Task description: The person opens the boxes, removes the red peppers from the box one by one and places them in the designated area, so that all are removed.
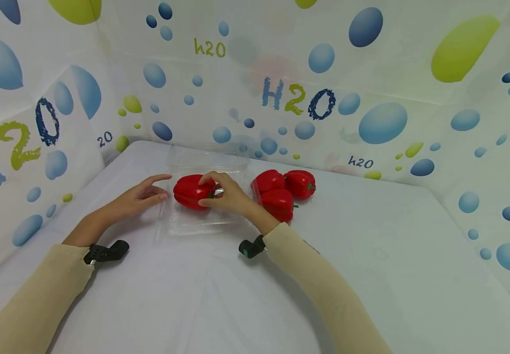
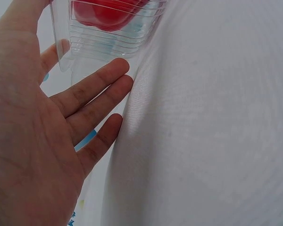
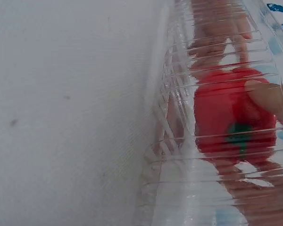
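Observation:
A red bell pepper lies inside a clear plastic clamshell tray on the white table. My right hand grips the pepper at its stem end, thumb and fingers curled round it. In the right wrist view the pepper shows through the tray's ribbed wall. My left hand lies with straight fingers against the tray's left side. The left wrist view shows those fingers touching the tray's corner, with red pepper behind the plastic.
Three more red peppers sit in a cluster just right of the tray. The tray's clear lid stands open behind it. Bubble-patterned walls enclose the white table at the back and both sides.

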Available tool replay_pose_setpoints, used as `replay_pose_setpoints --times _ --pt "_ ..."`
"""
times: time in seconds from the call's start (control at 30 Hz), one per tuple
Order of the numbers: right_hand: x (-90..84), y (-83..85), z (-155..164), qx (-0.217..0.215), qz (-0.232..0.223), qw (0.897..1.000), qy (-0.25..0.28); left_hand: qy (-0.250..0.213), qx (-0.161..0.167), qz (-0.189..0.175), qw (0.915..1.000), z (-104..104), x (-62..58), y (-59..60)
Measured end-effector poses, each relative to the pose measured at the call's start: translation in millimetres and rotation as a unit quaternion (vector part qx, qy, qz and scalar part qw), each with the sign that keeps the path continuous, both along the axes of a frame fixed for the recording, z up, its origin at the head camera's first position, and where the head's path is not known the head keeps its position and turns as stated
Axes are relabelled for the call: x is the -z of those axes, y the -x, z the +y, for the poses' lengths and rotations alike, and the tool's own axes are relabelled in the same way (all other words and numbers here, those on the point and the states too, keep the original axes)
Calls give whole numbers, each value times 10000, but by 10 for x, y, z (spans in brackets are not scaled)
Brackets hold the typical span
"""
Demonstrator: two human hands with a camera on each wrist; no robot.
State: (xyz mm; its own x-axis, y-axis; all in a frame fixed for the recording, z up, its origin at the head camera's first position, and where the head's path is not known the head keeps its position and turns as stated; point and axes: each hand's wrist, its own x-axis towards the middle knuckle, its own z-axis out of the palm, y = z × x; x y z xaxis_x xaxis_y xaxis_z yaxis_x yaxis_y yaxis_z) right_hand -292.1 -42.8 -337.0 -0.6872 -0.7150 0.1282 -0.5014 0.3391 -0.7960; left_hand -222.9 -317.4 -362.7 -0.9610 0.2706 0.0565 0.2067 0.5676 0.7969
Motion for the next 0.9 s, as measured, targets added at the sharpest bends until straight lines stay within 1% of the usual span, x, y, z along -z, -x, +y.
replay_pose_setpoints --times 0.2,0.43,0.6,0.9 --pt "-4 6 -3 72 -85 9997 227 -19 -1 3 10000 -4 8 -11" --pt "-10 10 1 28 -175 9992 354 82 -15 2 10000 -10 -3 -8" --pt "-25 -8 8 105 -277 9986 431 68 -7 6 10000 -14 0 -11" --pt "-71 -95 59 160 -155 9986 476 4 7 34 10000 -19 14 -3"
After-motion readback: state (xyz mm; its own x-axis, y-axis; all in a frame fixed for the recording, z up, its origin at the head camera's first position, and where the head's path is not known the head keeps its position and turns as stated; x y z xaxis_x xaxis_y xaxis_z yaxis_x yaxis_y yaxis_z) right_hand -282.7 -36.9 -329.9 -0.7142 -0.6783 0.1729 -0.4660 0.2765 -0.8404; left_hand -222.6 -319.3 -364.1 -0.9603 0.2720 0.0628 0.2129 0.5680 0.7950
